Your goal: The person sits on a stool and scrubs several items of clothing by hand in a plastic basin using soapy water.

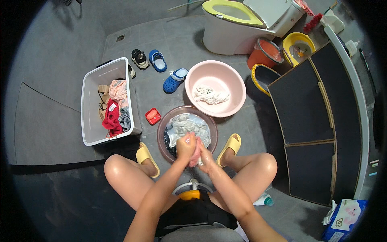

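Observation:
My left hand (185,145) is closed around a wet pink cloth (195,155), and my right hand (206,158) presses against it from the other side. Both hands are over the near part of a brownish basin (161,142). Pale wet laundry (188,125) lies in that basin, with a dark fabric (169,142) at its left side in the water. Behind and to the right, a pink basin (239,90) holds a twisted white cloth (211,95).
Left stands a plastic bin (90,118) with clothes. A red soap box (153,116) is beside the brownish basin. Blue clogs (173,81) lie beyond it. A dark cabinet (302,109) flanks the right, with a toilet (229,36) behind. A bottle (264,200) lies by my right leg.

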`<action>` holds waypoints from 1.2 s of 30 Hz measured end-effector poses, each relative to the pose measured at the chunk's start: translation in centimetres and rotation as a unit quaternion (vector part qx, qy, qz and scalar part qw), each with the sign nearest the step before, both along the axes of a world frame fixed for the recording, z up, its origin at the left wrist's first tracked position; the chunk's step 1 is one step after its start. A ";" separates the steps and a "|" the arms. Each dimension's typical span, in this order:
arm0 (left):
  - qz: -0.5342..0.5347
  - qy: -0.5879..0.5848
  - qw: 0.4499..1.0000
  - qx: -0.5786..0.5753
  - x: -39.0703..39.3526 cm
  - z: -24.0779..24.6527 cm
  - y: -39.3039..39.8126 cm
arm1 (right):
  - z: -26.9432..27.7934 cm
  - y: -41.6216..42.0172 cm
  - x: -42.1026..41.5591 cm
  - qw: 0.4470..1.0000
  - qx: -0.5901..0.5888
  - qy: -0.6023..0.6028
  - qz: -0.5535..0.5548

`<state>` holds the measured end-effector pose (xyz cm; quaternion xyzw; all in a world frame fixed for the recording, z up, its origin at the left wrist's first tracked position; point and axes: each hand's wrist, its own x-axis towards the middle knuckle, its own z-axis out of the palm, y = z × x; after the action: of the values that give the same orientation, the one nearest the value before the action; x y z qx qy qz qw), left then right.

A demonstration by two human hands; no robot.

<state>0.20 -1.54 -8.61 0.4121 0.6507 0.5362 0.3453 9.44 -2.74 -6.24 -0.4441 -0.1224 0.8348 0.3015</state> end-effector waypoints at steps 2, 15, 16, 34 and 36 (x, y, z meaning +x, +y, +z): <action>-0.015 -0.038 0.997 -0.061 -0.1 0.4 0.4 | -1.5 -0.6 -0.4 0.997 0.060 -0.014 -0.053; -0.004 0.076 0.994 0.073 1.8 2.2 -2.7 | -2.0 1.1 0.7 0.978 0.079 -0.032 -0.192; 0.023 -0.106 0.994 0.031 1.7 3.0 -2.3 | -0.5 1.3 0.3 0.977 0.052 -0.050 -0.198; -0.066 0.057 0.996 -0.015 3.2 -0.2 -3.2 | 0.9 3.7 0.8 0.958 0.092 0.030 -0.268; -0.063 0.109 0.991 -0.032 3.1 -0.2 -3.5 | 0.7 2.5 0.3 0.954 0.136 -0.037 -0.267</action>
<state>3.32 -5.05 -8.86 0.4969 0.6745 0.4437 0.3181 9.75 -0.22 -5.51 -0.4462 -0.1227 0.6826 0.5656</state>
